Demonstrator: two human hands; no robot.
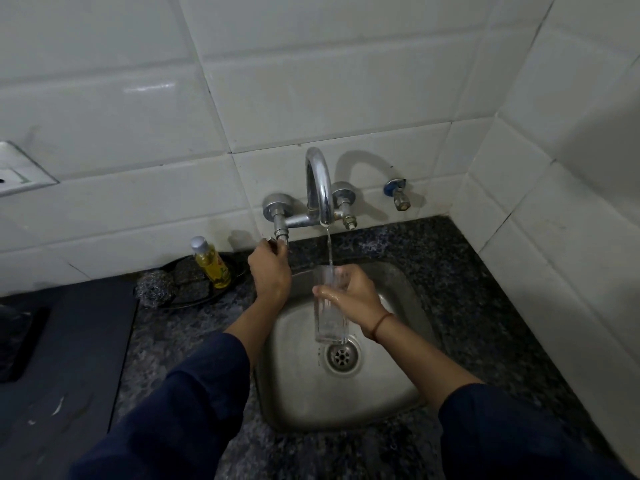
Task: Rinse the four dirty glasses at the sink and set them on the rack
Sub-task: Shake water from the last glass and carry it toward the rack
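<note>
While water (329, 249) runs, right hand (351, 294) grips glass (329, 322) under spout (320, 181) | left hand (272, 275) grips tap handle (272, 241)

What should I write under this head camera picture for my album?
Right hand holds a glass under the running tap; left hand grips the tap handle.

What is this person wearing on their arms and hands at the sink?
Loose dark navy long sleeves cover both arms; the left sleeve and the right sleeve end partway up the forearms. The left hand and right hand are bare, without gloves. A thin reddish thread band circles the right wrist.
</note>
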